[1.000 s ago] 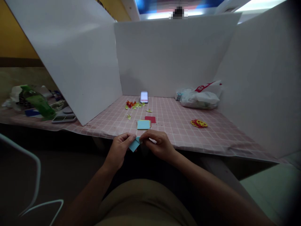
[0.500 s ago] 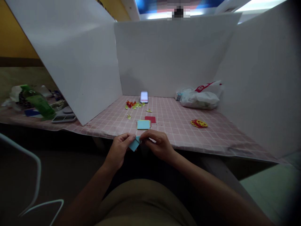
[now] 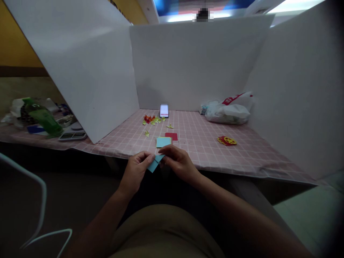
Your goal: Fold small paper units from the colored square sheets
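Observation:
A small folded sheet of blue paper (image 3: pixel 153 166) is held in front of the table's near edge. My left hand (image 3: pixel 135 169) pinches its left side, thumb on top. At the upper right of the sheet, my right hand (image 3: pixel 180 162) has its fingers on a raised flap; fingertips are partly hidden behind the paper. Just beyond lies a stack of square paper (image 3: pixel 163 142) with light blue on top and yellow edges showing. A red paper sheet (image 3: pixel 172 136) sticks out behind the stack.
Small yellow folded pieces (image 3: pixel 170 126) and a red-orange cluster (image 3: pixel 149 118) lie farther back, near an upright phone (image 3: pixel 164 110). Red and yellow cut-outs (image 3: pixel 227 140) and a white plastic bag (image 3: pixel 228 111) are on the right. White panels (image 3: pixel 199 68) enclose the table.
The flap at the paper's upper right now stands out wider, to the right. My right fingers have shifted slightly along it, while my left hand keeps its hold.

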Available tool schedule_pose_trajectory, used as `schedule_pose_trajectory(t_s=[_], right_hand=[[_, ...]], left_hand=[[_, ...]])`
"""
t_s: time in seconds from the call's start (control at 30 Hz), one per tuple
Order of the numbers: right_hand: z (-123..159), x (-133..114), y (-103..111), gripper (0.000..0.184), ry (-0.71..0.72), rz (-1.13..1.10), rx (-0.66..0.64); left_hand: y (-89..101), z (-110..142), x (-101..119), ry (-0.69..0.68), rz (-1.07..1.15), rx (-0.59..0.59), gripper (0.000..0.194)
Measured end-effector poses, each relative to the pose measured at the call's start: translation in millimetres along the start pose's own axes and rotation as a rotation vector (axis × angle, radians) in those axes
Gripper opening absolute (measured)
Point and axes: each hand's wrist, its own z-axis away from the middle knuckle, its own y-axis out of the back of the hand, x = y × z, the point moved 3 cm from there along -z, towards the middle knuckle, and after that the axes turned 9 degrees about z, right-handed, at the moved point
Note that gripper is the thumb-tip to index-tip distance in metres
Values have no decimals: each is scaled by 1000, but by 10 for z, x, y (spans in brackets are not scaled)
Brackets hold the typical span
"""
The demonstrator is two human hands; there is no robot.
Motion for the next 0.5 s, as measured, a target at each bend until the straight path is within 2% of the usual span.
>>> schedule_pose_trajectory(t_s=[0.17,0.3,0.5], right_hand=[[-15,1,-11,13,-76,-83,-54],[-17,-51,13,7,-100,5,-44],[-19,-103,18,15,-104,8,-96]], left_hand=[[-8,28,61,-53,-145,29,23],[5,27,66,-76,-175,33,24],[41,17,30,-63,-147,25,26]])
